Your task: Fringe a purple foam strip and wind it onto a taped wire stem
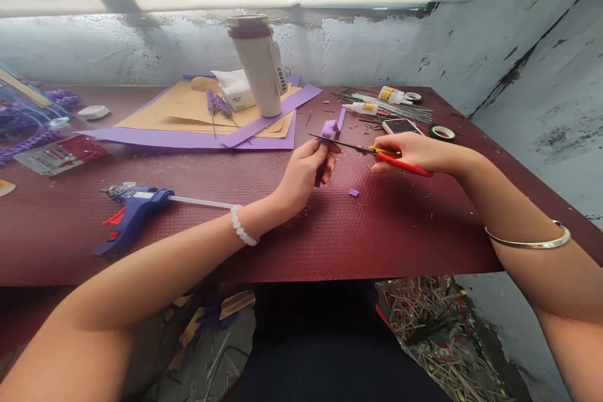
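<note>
Between the fingers of my left hand (306,169) is a curled purple paper strip (331,128), its loose end rising to the upper right. My right hand (407,152) grips scissors (404,164) with red and yellow handles. Their dark blades reach left to the strip, right at my left fingertips. Whether the blades are parted is too fine to tell. A small purple paper piece (353,193) lies on the table below the scissors.
On the dark red table (264,182) lie a blue glue gun (136,213), stacked purple and tan sheets (155,113), a coffee cup (257,66), a tissue pack (238,95), a phone (401,126), thin wires (409,112), glue bottles (393,95) and green tape (441,132).
</note>
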